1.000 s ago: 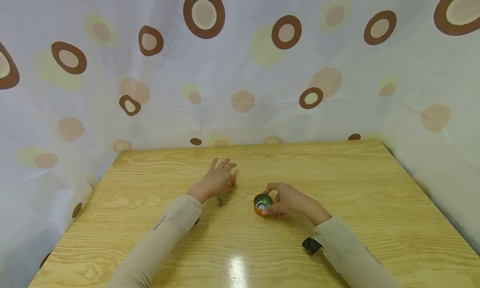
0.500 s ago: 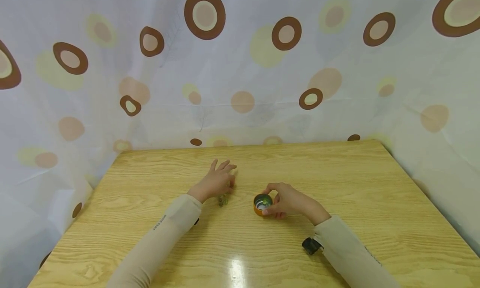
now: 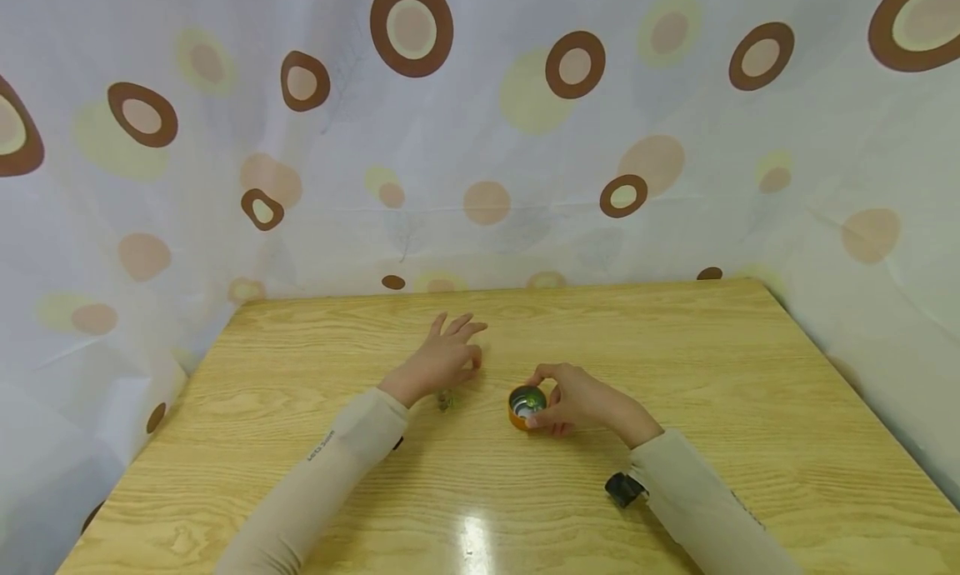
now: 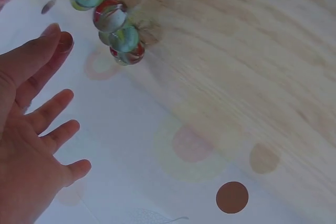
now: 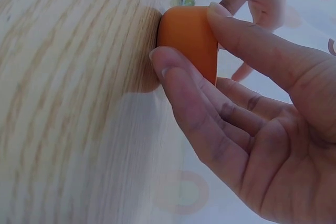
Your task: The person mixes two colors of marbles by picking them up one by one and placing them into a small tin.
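In the head view my left hand [image 3: 438, 365] is raised over the left middle of the table, thumb and forefinger pinched together, the other fingers spread. The left wrist view shows a small rounded, glossy marble [image 4: 65, 42] at those fingertips, mostly hidden by them. Several clear glass marbles [image 4: 110, 15] with red, white and green swirls lie in a cluster just beside this hand. My right hand [image 3: 588, 404] grips a small round orange tin [image 3: 517, 422] by its side, thumb and fingers around the rim. The tin stands upright on the tabletop, mouth up; something green shows inside its silvery interior.
The wooden table [image 3: 675, 350] reaches back to a white curtain [image 3: 480, 142] with brown and yellow spots, which also hangs along both sides. A black wrist device [image 3: 624, 490] hangs below the right cuff, close over the table.
My left hand has shifted slightly right, away from the marble cluster and nearer the tin, its thumb and forefinger still pinched. The right hand and the tin have stayed in place.
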Demonstrator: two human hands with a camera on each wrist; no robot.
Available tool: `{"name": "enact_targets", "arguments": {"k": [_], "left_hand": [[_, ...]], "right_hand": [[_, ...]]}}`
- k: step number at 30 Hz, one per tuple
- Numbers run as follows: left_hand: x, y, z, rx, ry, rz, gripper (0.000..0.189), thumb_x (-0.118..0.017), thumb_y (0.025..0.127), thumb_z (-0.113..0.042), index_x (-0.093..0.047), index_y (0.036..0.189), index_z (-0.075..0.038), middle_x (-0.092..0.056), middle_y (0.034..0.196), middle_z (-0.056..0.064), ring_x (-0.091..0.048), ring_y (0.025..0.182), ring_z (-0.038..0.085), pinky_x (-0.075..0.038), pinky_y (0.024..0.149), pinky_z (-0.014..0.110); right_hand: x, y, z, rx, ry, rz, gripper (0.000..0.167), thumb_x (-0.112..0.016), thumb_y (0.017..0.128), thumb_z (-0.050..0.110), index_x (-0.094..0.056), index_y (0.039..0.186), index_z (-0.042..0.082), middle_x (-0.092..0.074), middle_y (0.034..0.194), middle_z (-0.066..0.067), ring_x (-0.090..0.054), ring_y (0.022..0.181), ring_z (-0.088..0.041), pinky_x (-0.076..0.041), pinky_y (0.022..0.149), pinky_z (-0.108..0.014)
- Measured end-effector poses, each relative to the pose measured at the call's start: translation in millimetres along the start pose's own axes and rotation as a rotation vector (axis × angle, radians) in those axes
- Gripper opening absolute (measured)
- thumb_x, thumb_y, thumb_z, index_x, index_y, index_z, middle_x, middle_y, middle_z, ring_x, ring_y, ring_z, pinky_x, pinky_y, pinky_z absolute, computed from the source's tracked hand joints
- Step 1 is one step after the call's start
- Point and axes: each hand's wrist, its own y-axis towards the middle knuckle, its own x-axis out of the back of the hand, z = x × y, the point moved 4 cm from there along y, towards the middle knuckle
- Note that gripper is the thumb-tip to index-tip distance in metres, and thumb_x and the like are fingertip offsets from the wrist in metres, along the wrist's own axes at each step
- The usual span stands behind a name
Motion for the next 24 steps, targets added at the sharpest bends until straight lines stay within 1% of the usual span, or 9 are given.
{"name": "enact_targets", "arguments": {"k": [4, 8, 12, 21, 24], "left_hand": [[5.9, 0.8, -10.3, -0.031, -0.003, -0.028, 0.006, -0.073, 0.087, -0.023, -0.071, 0.090, -0.018, -0.039, 0.149, 0.011, -0.022, 0.143, 0.034, -0.012, 0.112, 0.061], [11.5, 1.1, -21.6, -0.081, -0.001, -0.074, 0.008, -0.075, 0.085, -0.024, -0.070, 0.089, -0.019, -0.039, 0.149, 0.010, -0.022, 0.144, 0.033, -0.013, 0.112, 0.060], [14.1, 1.7, -30.5, -0.122, -0.006, -0.097, 0.009, -0.076, 0.084, -0.024, -0.069, 0.089, -0.019, -0.039, 0.149, 0.010, -0.022, 0.143, 0.033, -0.014, 0.112, 0.060], [12.9, 4.2, -38.3, -0.161, -0.006, -0.115, 0.008, -0.075, 0.085, -0.026, -0.069, 0.090, -0.021, -0.039, 0.149, 0.008, -0.024, 0.143, 0.033, -0.014, 0.112, 0.060], [12.1, 4.5, -41.1, -0.176, -0.019, -0.119, 0.008, -0.074, 0.086, -0.026, -0.070, 0.091, -0.021, -0.040, 0.148, 0.008, -0.024, 0.143, 0.032, -0.014, 0.113, 0.060]], "right_hand": [[1, 0.3, -1, -0.003, 0.003, -0.001, 0.048, -0.075, 0.085, 0.018, -0.052, 0.123, -0.002, -0.066, 0.068, -0.009, -0.065, 0.057, -0.027, -0.055, 0.055, -0.038], [2, 0.6, -1, 0.001, 0.006, 0.000, 0.048, -0.075, 0.085, 0.018, -0.053, 0.122, -0.002, -0.066, 0.068, -0.009, -0.065, 0.057, -0.027, -0.055, 0.055, -0.038], [1, 0.6, -1, -0.001, 0.004, 0.000, 0.048, -0.075, 0.085, 0.019, -0.053, 0.122, -0.002, -0.067, 0.068, -0.010, -0.065, 0.057, -0.027, -0.055, 0.055, -0.038], [1, 0.6, -3, -0.004, 0.020, -0.004, 0.047, -0.075, 0.085, 0.018, -0.053, 0.122, -0.002, -0.067, 0.069, -0.011, -0.065, 0.057, -0.027, -0.056, 0.056, -0.038], [1, 1.4, -3, 0.008, 0.018, -0.002, 0.048, -0.075, 0.085, 0.018, -0.053, 0.122, -0.002, -0.067, 0.069, -0.011, -0.066, 0.056, -0.027, -0.055, 0.055, -0.038]]}}
